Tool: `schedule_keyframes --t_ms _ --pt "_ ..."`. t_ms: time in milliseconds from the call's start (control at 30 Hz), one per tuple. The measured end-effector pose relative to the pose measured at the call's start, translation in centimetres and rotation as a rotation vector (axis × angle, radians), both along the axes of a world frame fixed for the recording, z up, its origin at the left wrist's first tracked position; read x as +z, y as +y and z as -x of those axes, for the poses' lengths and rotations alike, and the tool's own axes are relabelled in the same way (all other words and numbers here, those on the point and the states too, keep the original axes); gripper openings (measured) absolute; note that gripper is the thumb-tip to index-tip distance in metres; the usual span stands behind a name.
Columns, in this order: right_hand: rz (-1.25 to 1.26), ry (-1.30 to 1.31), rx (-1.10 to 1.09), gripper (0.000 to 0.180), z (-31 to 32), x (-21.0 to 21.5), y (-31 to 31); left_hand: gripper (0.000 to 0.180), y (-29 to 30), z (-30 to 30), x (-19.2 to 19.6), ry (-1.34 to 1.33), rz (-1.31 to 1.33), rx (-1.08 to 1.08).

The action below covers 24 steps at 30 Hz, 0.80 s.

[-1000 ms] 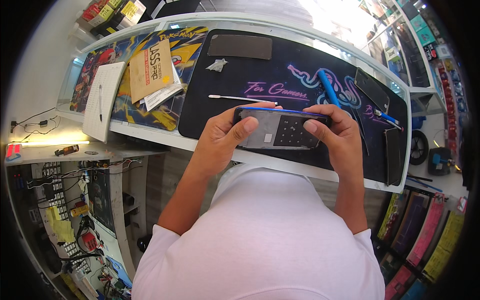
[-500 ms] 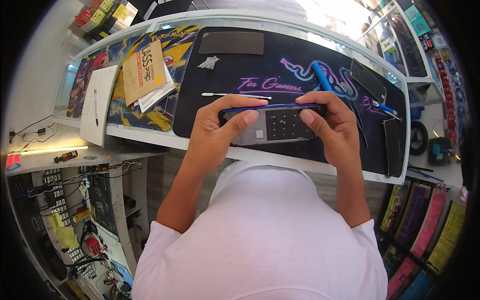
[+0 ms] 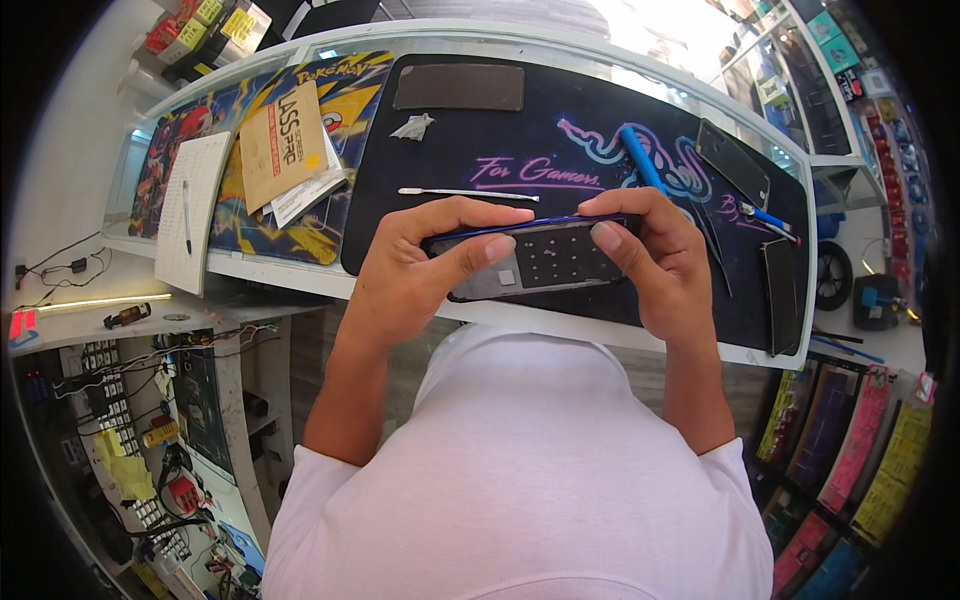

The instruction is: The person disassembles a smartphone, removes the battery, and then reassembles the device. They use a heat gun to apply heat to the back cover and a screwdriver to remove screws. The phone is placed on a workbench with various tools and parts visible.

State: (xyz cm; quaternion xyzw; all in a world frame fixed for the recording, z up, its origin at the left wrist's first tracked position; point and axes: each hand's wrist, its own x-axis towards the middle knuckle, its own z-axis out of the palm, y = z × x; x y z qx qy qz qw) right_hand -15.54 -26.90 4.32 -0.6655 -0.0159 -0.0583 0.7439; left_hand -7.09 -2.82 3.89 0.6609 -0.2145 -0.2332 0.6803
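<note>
Between my two hands is a phone frame (image 3: 545, 262) with a blue edge, held sideways above the mat's near side. Its grey inner face carries a black dotted panel and a small pale square. My left hand (image 3: 425, 250) grips the left end, thumb on the inner face and fingers along the far edge. At the other end my right hand (image 3: 655, 255) holds it the same way. Just beyond my left fingers lies a thin metal pry tool (image 3: 468, 194). A blue cylindrical tool (image 3: 640, 158) and dark tweezers (image 3: 711, 240) rest beyond and beside my right hand.
The black mat (image 3: 450, 130) bears a dark flat panel (image 3: 458, 87), a crumpled scrap (image 3: 411, 127), a phone (image 3: 733, 162), a blue pen-like tool (image 3: 768, 222) and another dark slab (image 3: 779, 297). To the left lie a brown envelope (image 3: 280, 145) and a notebook (image 3: 193, 215) with a pen.
Both hands have shifted slightly left with the phone frame, which is now tilted a little, its right end higher. The grip looks the same.
</note>
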Motion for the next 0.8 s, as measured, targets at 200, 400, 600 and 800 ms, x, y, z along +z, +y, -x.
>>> schedule_keyframes --t_ms 200,400,600,800 --pt "0.090 -0.033 -0.034 0.019 0.6 0.2 -0.4 0.028 -0.4 -0.1 0.7 -0.381 -0.053 -0.031" --pt "0.103 -0.117 -0.020 0.016 2.0 1.9 0.3 0.023 -0.2 1.8 3.3 -0.223 -0.006 -0.020" --pt "0.187 -0.110 -0.029 0.016 1.8 1.6 0.3 0.021 -0.6 1.4 2.5 -0.478 -0.057 -0.004" --pt "0.152 -0.060 0.026 0.025 0.1 0.2 0.1 0.018 -0.7 0.2 1.0 -0.217 -0.127 -0.049"
